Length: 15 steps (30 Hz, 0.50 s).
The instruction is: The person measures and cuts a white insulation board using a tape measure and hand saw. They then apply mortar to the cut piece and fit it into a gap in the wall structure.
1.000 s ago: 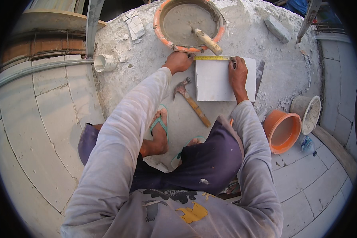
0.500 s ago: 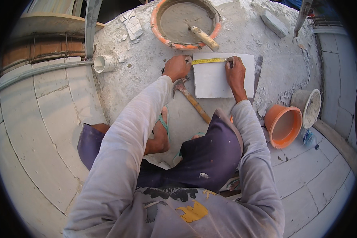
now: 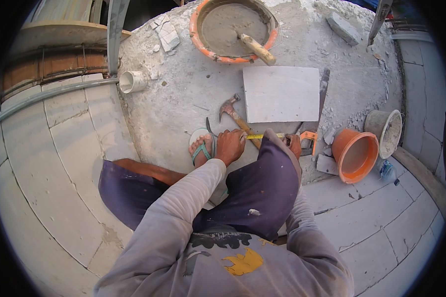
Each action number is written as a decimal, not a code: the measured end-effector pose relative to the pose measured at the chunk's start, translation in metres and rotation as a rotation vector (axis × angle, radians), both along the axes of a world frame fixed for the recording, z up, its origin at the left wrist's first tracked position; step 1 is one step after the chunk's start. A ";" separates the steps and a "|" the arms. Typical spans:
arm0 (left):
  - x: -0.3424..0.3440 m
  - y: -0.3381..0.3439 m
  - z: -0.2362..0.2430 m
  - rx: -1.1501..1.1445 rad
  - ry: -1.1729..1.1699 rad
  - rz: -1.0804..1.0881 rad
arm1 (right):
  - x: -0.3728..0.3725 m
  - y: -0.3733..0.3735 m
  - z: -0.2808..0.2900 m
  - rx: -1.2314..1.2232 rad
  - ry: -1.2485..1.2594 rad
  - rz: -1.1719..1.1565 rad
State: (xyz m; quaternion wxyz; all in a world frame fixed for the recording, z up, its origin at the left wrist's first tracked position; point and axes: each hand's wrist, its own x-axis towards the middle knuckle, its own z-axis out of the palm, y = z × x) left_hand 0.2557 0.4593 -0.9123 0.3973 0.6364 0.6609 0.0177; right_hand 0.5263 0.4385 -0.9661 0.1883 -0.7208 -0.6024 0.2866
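Note:
A yellow tape measure (image 3: 256, 136) is drawn out between my two hands, above my raised right knee. My left hand (image 3: 230, 147) is closed on its left end, beside my sandalled foot. On its right end, my right hand (image 3: 295, 146) is closed too, partly hidden by the knee. Beyond my hands a pale rectangular block (image 3: 282, 94) lies flat. Left of it rests a claw hammer (image 3: 237, 115), its wooden handle running down behind the tape. A handsaw's orange handle (image 3: 309, 140) lies just right of my right hand, with its dark blade partly covered by the block.
An orange-rimmed basin (image 3: 195, 34) of wet mortar stands at the far side, a wooden-handled tool (image 3: 257, 49) sticking out. To the right are an orange bucket (image 3: 336, 153) and a grey bucket (image 3: 395, 131). A white cup (image 3: 132, 82) lies at left; block rubble (image 3: 343, 28) lies far right.
Both hands have drawn back from the block toward my knees, bringing the tape measure off the block's top. The block, hammer and buckets stay in place.

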 end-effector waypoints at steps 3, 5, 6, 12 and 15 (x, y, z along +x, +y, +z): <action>-0.011 0.000 0.015 -0.063 0.042 -0.020 | -0.002 -0.036 -0.016 -0.136 -0.035 0.016; -0.028 -0.004 0.022 -0.059 0.068 0.052 | -0.004 -0.041 -0.019 -0.135 -0.058 0.014; -0.038 0.000 0.018 -0.036 0.080 0.125 | -0.006 -0.046 -0.018 -0.122 -0.075 0.008; -0.101 0.071 0.017 0.003 0.246 0.391 | 0.013 -0.020 -0.005 0.299 -0.507 -0.323; -0.137 0.083 -0.014 0.135 0.391 0.313 | 0.036 0.002 0.001 0.043 -0.302 -0.215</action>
